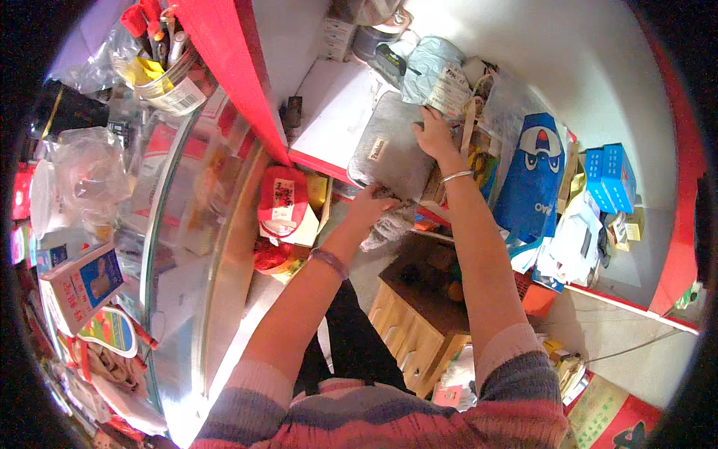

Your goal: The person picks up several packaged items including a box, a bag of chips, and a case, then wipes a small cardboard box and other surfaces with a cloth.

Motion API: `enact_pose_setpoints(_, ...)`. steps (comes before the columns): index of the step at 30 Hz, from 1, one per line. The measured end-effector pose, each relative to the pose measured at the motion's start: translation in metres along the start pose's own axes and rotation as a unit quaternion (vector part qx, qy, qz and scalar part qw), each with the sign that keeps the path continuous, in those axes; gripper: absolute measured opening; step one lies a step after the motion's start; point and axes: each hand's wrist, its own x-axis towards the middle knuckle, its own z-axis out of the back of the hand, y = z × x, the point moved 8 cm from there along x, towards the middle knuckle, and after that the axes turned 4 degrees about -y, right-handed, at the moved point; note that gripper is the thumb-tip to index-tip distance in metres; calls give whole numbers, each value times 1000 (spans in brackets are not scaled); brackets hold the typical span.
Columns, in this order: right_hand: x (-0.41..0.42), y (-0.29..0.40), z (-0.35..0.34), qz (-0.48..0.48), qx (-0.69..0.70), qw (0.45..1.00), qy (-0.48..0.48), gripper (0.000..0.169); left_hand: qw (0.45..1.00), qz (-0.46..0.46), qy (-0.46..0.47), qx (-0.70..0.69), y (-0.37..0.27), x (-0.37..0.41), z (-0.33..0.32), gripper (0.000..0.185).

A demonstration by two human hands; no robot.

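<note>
A grey fabric pouch (387, 143) with a small sewn label lies tilted at the front of a white shelf with a red edge. My left hand (371, 209) grips its near edge, fingers curled in. At its right side, my right hand (436, 134) holds the border, with thumb and fingertips on the upper face. Beneath the near edge hangs a fuzzy grey cloth (391, 227); whether it belongs to the pouch I cannot tell. Just beyond the pouch sits a pale grey plastic-wrapped package (429, 67) bearing a paper with writing.
To the left runs a glass display counter (168, 224) with a tub of tools (174, 90) and a small box (81, 289). A red round bag (282, 202) lies below the shelf. Right are a blue bag (530, 179), blue boxes (611, 177) and a wooden drawer cabinet (401, 331).
</note>
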Motion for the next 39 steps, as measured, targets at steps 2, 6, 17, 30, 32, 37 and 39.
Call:
enact_pose_setpoints(2, 4, -12, -3, -19, -14, 999, 22, 43, 996, 16, -6, -87, 2, 6, -8, 42)
enact_pose_setpoints(6, 20, -7, -4, -60, -4, 985, 160, 53, 952, 96, -30, -290, 11, 16, -17, 37)
enact_pose_setpoints(17, -11, 14, 44, -141, 303, 937, 101, 42, 992, 32, 12, -119, -57, -77, 2, 27)
enact_pose_setpoints(30, -203, 142, 31, -117, 325, 869, 354, 28, 989, 72, -120, -52, 56, -252, 133, 24)
enact_pose_setpoints(32, -243, 131, -15, -139, 377, 838, 370, 30, 989, 65, -119, 59, 71, -276, 145, 22)
enact_pose_setpoints(37, -277, 182, -64, -79, 365, 864, 337, 31, 963, 102, -200, -151, 164, -285, 189, 26)
enact_pose_setpoints(39, -281, 197, -84, -65, 352, 878, 319, 31, 929, 148, -234, -246, 176, -286, 200, 28)
